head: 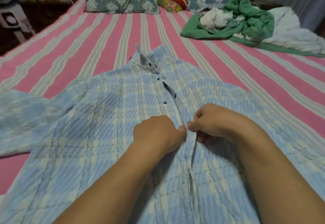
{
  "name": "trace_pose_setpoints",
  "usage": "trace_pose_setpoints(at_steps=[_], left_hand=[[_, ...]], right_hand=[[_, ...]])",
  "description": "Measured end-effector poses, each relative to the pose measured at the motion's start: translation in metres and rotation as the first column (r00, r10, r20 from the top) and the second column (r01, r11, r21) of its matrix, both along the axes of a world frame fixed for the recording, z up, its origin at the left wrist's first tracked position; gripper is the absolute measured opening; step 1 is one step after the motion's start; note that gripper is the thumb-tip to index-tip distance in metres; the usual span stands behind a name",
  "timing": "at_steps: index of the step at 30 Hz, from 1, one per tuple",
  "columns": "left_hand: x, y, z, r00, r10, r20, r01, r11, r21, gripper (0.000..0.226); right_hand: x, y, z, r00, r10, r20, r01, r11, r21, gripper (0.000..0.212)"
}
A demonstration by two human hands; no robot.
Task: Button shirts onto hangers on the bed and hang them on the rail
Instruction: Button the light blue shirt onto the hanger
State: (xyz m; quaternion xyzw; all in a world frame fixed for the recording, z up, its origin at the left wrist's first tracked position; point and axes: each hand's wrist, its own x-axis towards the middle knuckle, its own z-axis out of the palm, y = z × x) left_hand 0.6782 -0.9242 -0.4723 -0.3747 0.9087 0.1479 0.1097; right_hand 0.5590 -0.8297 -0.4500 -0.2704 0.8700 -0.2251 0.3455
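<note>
As the blue plaid shirt lies flat on the striped bed, I see left hand and right hand pinching its placket; soft, limp cloth (best gripped near the buttonhole edge).

One checked shirt is lying on one bed. Two hands, left and right, are showing. Two patterned pillows are sitting far back, one green heap far right.
</note>
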Motion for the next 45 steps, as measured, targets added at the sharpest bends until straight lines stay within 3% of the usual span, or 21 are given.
trace_pose_setpoints(at_steps=[4,7,8,10,12,18,26,42,45], left_hand=[[-0.006,-0.002,-0.003,0.995,-0.003,-0.095,0.009,0.998,0.057,0.035],[0.004,-0.017,0.0,0.913,0.198,-0.357,-0.102,0.957,0.27,0.029],[0.011,-0.023,0.002,0.841,0.321,-0.436,-0.135,0.904,0.406,0.028],[0.024,-0.029,0.006,0.712,0.535,-0.454,-0.117,0.728,0.675,0.022],[0.032,-0.032,0.004,0.705,0.591,-0.392,-0.086,0.62,0.78,0.017],[0.027,-0.035,-0.002,0.729,0.58,-0.363,-0.11,0.623,0.775,0.014],[0.02,-0.022,-0.01,0.647,0.624,-0.439,-0.089,0.634,0.769,0.019],[0.024,-0.024,-0.009,0.601,0.735,-0.314,-0.108,0.464,0.879,0.02],[0.024,-0.025,-0.009,0.649,0.683,-0.336,-0.123,0.53,0.839,0.016]], right_hand=[[0.003,-0.003,0.0,1.0,-0.011,0.005,0.011,1.0,-0.026,0.034],[0.012,-0.008,0.002,0.997,-0.009,-0.072,0.004,0.998,-0.06,0.027],[0.015,-0.009,0.002,0.996,-0.027,-0.087,0.018,0.994,-0.104,0.024],[0.02,-0.011,0.002,0.995,-0.075,-0.063,0.062,0.978,-0.197,0.02],[0.024,-0.01,0.004,0.996,-0.081,-0.04,0.07,0.97,-0.234,0.019],[0.025,-0.007,0.006,0.999,-0.04,-0.016,0.034,0.966,-0.257,0.011],[0.023,-0.009,0.003,1.0,0.003,-0.025,-0.009,0.969,-0.248,0.012],[0.033,-0.019,-0.009,0.993,-0.03,-0.114,0.002,0.971,-0.24,0.016],[0.036,-0.019,-0.011,0.989,0.007,-0.147,-0.038,0.977,-0.209,0.02]])
